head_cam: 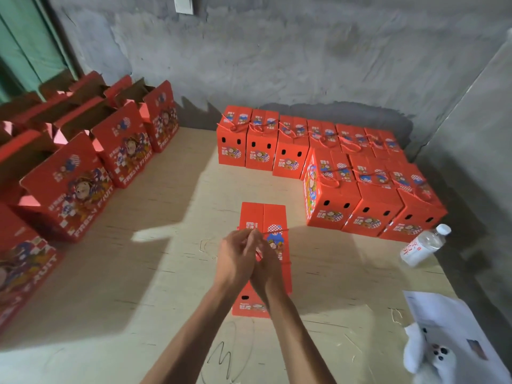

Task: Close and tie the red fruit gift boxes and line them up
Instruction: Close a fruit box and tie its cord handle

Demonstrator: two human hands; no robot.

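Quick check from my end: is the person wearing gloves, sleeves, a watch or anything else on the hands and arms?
No. Both the left hand and the right hand are bare, without gloves, and I see no rings, though the fingers overlap. Both forearms are uncovered all the way to the bottom edge of the view; no sleeve, watch or wristband shows.

Dim, hard shadows; edges warped, perhaps blurred.

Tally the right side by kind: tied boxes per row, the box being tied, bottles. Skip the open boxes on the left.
Tied boxes, back row: 6
Tied boxes, front row: 3
Box being tied: 1
Water bottle: 1
Total: 11
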